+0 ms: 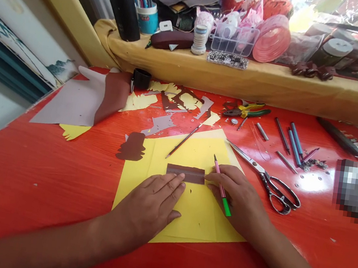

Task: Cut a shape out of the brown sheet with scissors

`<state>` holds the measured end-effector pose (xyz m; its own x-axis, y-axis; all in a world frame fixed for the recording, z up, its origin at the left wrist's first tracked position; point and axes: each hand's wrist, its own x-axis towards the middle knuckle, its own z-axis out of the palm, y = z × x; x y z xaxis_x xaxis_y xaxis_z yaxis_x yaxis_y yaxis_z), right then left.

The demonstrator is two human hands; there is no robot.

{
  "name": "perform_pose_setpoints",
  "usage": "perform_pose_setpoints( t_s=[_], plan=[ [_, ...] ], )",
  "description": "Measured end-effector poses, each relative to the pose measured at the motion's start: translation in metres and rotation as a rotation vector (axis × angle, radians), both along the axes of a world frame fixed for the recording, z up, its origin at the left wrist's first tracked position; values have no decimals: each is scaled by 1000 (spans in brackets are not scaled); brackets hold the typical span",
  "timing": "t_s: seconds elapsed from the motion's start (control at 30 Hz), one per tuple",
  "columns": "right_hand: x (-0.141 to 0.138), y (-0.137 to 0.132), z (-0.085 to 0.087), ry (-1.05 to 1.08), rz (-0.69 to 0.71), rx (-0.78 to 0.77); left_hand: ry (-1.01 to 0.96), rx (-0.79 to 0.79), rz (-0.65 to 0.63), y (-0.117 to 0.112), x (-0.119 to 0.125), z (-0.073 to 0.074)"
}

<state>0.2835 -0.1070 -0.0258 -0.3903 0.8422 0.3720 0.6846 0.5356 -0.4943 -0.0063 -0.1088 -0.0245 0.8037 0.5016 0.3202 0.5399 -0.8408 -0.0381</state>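
Note:
A small dark brown rectangular strip point(195, 175) with a lengthwise crease or line lies on a yellow sheet point(196, 224). My left hand point(159, 197) rests flat, its fingers stretched out and the tips on the strip's lower left edge. Between the fingers of my right hand point(240, 195) is a pink felt-tip pen point(220, 179) with a green end, tip pointing away from me. The right fingertips reach the strip's right end. A brown cut-out with wavy edges point(133, 146) lies at the sheet's left corner, and a pencil point(183, 141) crosses the sheet's far part.
Large scissors point(262, 173) lie right of the sheet. Beyond are pliers point(246, 111), several pens point(293, 140) and yellow, brown and grey scraps point(183, 101). A large grey-brown sheet point(71, 98) sits far left. A cluttered ledge point(174, 67) borders the red table point(45, 169).

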Motion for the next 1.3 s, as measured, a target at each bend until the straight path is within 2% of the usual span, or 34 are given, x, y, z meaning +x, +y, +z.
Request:
perform_pose_setpoints(
  t_s=[0.27,0.6,1.3],
  plan=[
    [0,-1,-1,9,-10,-35,11,-9,12,-1,-1,3],
    [0,0,-2,9,-14,-25,1,1,33,-4,0,-2],
    [-2,1,4,-23,-14,-19,15,12,21,-4,0,0]
  ],
)
